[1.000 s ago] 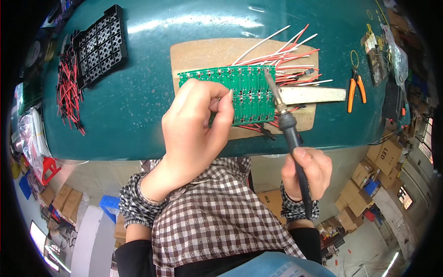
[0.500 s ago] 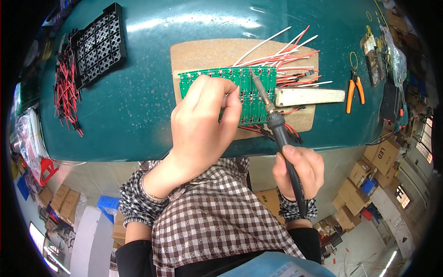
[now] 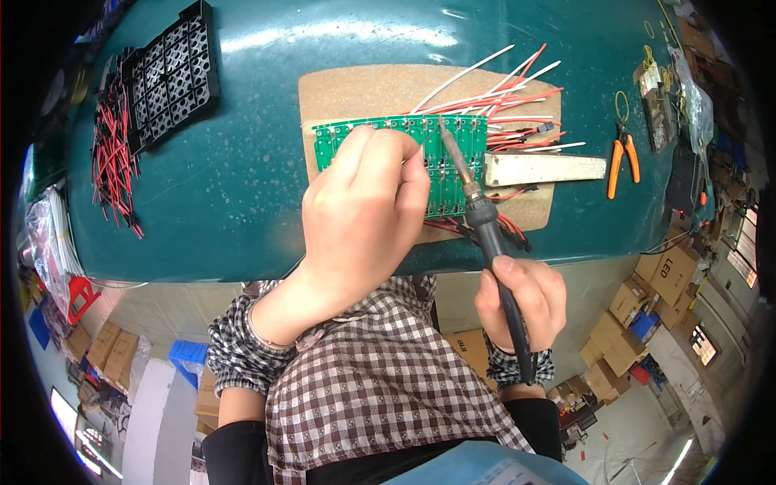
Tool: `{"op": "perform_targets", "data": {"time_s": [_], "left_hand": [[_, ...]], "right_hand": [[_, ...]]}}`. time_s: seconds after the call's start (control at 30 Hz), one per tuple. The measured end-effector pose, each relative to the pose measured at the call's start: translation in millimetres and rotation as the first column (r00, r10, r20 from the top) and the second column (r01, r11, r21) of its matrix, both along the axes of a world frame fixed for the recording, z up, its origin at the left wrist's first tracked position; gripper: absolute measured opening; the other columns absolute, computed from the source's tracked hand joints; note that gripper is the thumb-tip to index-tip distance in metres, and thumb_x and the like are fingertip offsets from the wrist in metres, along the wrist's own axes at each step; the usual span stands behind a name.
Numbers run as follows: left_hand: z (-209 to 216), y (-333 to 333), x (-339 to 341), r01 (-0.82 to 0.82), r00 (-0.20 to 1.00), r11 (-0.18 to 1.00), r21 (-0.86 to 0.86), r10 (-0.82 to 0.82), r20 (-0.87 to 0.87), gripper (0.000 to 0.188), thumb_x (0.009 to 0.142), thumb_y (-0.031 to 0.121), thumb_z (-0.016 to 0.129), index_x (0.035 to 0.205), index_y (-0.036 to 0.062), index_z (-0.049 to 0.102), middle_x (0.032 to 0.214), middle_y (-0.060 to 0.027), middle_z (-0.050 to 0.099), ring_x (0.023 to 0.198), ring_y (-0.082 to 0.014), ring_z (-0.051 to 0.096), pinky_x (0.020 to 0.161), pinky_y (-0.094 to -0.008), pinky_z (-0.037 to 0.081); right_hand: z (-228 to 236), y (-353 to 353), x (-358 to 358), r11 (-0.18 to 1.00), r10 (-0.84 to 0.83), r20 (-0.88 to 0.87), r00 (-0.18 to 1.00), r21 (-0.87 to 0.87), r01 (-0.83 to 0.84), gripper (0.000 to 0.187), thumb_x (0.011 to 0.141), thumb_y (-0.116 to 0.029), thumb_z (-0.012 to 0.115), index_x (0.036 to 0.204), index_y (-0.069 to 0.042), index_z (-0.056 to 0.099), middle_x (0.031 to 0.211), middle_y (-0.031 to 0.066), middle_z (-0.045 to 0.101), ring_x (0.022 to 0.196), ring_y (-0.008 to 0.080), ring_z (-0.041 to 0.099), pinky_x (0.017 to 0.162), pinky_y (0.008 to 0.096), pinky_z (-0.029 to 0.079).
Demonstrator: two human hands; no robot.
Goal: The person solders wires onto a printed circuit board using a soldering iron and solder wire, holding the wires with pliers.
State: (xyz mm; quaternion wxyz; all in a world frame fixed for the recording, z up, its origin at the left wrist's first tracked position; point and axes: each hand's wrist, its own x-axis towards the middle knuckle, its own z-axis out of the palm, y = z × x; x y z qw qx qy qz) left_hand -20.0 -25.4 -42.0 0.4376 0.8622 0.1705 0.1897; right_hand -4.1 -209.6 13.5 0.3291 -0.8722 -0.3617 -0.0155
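Note:
A green circuit board panel point(image 3: 447, 182) lies on a brown board point(image 3: 356, 90), with red and white wires point(image 3: 493, 101) along its far and right sides. Above the panel's left half my left hand point(image 3: 364, 198) is closed in a pinch; its fingertips are turned away, so whatever they hold is hidden. My right hand point(image 3: 525, 303) grips the black handle of a soldering iron point(image 3: 483, 214). The iron slants up and to the left, its tip over the panel's far edge; whether it touches cannot be told. A pale bar-shaped block point(image 3: 546, 168) sits against the panel's right side.
On the green tabletop point(image 3: 259, 170), a black gridded tray point(image 3: 174, 81) and a bundle of red and black wires point(image 3: 113, 162) lie at the far left. Orange-handled cutters point(image 3: 622, 162) lie at the right, near a dark stand point(image 3: 656, 105). Cardboard boxes point(image 3: 671, 271) stand below the table.
My left hand has shifted slightly right, and its fingertips are more hidden now. The soldering iron has moved a little to the left, its tip still over the panel's far edge.

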Motion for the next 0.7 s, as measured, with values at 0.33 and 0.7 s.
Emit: {"op": "perform_targets", "data": {"time_s": [0.33, 0.7], "left_hand": [[-2.9, -3.2, 7.5, 0.01, 1.0, 0.997, 0.079, -0.011, 0.001, 0.011, 0.077, 0.004, 0.064, 0.08, 0.0061, 0.055, 0.074, -0.0084, 0.055, 0.062, -0.0269, 0.059, 0.053, -0.0359, 0.049], [2.3, -6.5, 7.5, 0.03, 0.998, 0.993, 0.113, -0.024, -0.053, 0.012, 0.076, 0.001, 0.065, 0.08, 0.0049, 0.055, 0.072, -0.0075, 0.054, 0.06, -0.0221, 0.057, 0.053, -0.0327, 0.048]], "right_hand": [[-0.9, 1.0, 0.4, 1.0, -0.023, 0.004, 1.0, 0.002, 0.023, 0.029, 0.075, -0.002, 0.072, 0.103, -0.006, 0.064, 0.089, 0.0081, 0.06, 0.072, 0.0213, 0.061, 0.064, 0.0317, 0.051], [3.9, -4.0, -4.1, 0.999, -0.052, -0.028, 0.998, -0.013, 0.052, 0.026, 0.076, -0.004, 0.072, 0.101, -0.006, 0.065, 0.085, 0.0086, 0.061, 0.07, 0.0215, 0.06, 0.064, 0.0316, 0.051]]}}
